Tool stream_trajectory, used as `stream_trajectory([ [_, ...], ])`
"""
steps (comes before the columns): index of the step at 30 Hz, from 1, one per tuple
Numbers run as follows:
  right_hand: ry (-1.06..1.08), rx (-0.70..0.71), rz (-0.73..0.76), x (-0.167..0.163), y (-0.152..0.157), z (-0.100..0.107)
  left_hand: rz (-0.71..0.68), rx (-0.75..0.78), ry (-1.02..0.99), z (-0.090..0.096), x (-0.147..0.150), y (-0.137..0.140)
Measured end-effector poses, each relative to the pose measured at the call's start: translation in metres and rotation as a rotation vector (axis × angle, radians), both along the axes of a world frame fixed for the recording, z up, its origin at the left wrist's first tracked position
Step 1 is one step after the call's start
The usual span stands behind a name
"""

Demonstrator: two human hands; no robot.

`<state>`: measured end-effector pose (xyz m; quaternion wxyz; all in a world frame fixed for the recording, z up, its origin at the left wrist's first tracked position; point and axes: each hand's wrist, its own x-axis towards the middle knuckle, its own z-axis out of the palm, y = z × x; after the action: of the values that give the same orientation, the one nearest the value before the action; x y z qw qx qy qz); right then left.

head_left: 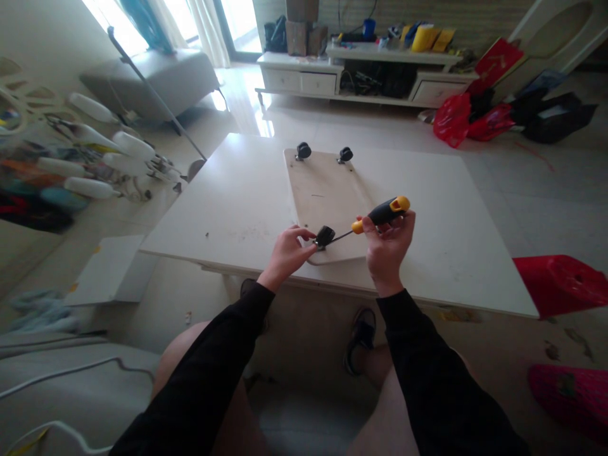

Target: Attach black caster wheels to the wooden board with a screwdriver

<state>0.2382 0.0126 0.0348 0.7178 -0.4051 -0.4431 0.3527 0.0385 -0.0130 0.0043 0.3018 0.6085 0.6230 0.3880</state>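
Note:
A pale wooden board [323, 190] lies flat on the white table. Two black caster wheels, the left caster [303, 151] and the right caster [346, 154], stand at its far corners. At the near left corner my left hand [291, 252] grips a third caster [325, 235] between thumb and fingers. My right hand [390, 247] is closed round the black and yellow handle of a screwdriver [384, 212], which is tilted. Its shaft runs down left to the base of the third caster; the tip's exact contact is hidden.
The white table [418, 190] carries a small dark piece [207, 235] at left. Beyond it stands a white TV cabinet [299, 79] with boxes and tools. Red bags [451, 120] lie at right on the floor, a red stool-like object [565, 285] beside the near right corner.

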Motion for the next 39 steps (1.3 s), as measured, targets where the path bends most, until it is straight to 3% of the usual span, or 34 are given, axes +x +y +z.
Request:
stream_trajectory([
  [10, -0.054, 0.029, 0.036, 0.003, 0.007, -0.012, -0.005, -0.020, 0.086, 0.008, 0.003, -0.003],
  [39, -0.121, 0.075, 0.071, -0.001, 0.000, -0.006, -0.023, 0.009, 0.138, 0.016, 0.003, -0.009],
])
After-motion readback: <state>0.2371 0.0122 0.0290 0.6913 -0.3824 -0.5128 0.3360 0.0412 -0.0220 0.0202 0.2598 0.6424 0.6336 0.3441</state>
